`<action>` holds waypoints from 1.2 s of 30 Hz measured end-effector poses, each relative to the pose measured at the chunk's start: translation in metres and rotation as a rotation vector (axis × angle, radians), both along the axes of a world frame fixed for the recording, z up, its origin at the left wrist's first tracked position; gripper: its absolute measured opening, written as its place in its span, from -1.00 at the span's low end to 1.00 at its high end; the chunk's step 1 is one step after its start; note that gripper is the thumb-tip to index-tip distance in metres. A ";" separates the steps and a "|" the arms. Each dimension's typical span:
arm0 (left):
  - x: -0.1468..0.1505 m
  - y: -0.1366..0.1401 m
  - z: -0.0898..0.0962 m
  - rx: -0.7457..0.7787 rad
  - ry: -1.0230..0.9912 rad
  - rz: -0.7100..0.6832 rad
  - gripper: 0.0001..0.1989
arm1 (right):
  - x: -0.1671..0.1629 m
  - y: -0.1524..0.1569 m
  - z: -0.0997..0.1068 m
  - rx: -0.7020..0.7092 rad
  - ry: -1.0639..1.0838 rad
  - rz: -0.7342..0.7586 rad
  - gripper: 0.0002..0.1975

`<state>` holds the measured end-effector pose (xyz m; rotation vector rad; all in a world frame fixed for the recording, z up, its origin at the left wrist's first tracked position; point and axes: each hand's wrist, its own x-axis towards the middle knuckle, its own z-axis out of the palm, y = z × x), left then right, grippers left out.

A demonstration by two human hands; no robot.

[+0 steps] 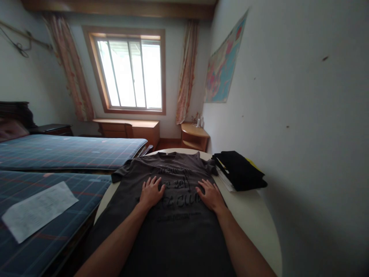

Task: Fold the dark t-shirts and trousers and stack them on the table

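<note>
A dark grey T-shirt [178,238] with black lettering lies spread face up on a pale round table [259,227]. Its collar points toward the window, and the left sleeve hangs past the table's edge. My left hand [152,191] rests flat on the left part of the printed chest, fingers spread. On the right part of the print lies my right hand [211,194], also palm down with its fingers apart. Neither hand grips the cloth. Both cover some of the letters.
Folded black cloth [240,169] sits on the table's right side, with something white under it and yellow behind. To the left are beds with plaid mattresses [72,152]; a white paper sheet [40,211] lies on the nearer one. A wall [311,161] bounds the right.
</note>
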<state>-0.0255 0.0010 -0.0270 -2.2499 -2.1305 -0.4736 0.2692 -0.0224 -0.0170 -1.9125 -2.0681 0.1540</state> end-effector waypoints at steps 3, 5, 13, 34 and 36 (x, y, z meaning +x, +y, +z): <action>-0.002 -0.012 -0.001 -0.068 0.035 0.003 -0.37 | -0.001 -0.012 0.001 -0.029 -0.016 -0.002 -0.34; -0.003 -0.021 -0.001 -0.100 0.057 -0.006 -0.33 | -0.003 -0.020 0.002 -0.044 -0.031 -0.002 -0.32; -0.011 -0.065 -0.006 -0.118 0.104 -0.037 -0.31 | -0.009 -0.055 0.004 -0.094 -0.062 -0.026 -0.29; 0.047 0.009 0.006 -0.182 0.016 -0.012 -0.28 | -0.008 -0.038 0.001 -0.181 -0.124 -0.062 -0.21; 0.045 0.009 0.005 -0.170 0.016 -0.013 -0.28 | -0.009 -0.031 0.009 -0.204 -0.130 -0.064 -0.19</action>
